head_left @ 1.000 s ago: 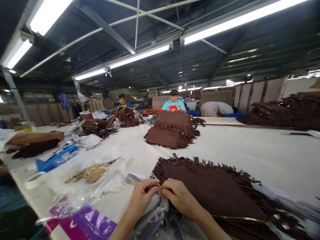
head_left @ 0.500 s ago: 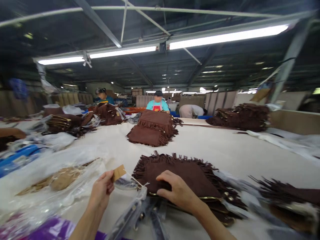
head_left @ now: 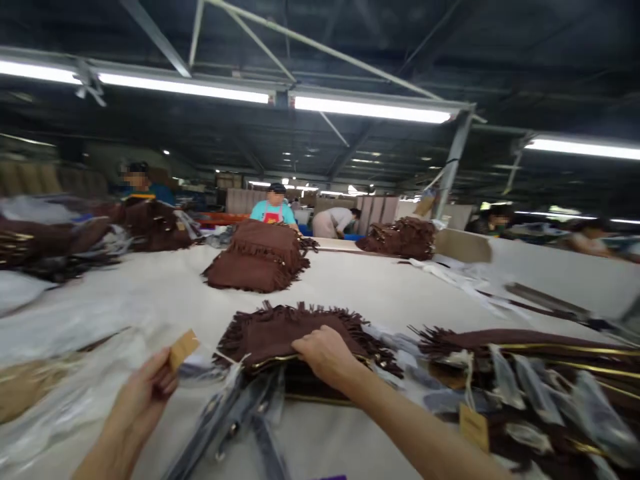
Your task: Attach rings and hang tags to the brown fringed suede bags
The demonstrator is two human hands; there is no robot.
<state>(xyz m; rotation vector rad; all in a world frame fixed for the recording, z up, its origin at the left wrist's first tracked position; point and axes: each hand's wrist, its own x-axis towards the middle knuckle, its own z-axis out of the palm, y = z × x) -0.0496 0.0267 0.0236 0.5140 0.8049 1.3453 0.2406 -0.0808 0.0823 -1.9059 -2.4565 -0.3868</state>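
My left hand [head_left: 147, 387] pinches a small tan card tag [head_left: 184, 348] between thumb and fingers, left of the bags. A dark brown fringed bag [head_left: 273, 333] lies on top of a small stack in front of me, its gold zip edge facing me. My right hand [head_left: 327, 357] is closed on that near edge, which looks slightly lifted. Its fingertips are partly hidden. Plastic-wrapped dark straps [head_left: 200, 433] with metal fittings spread from the bag towards me. A white string runs by the bag's near left corner.
More brown bags [head_left: 540, 343] with gold zips, wrapped straps and a hanging tan tag [head_left: 474, 427] lie at the right. Clear plastic [head_left: 55, 427] covers the left side. Another bag pile [head_left: 257, 257] stands farther back on the white table [head_left: 360, 283]. Co-workers are beyond it.
My right hand has gone from open above the bag to closed on its zip edge. The left hand still holds the tag. My view has turned right, showing more bags there.
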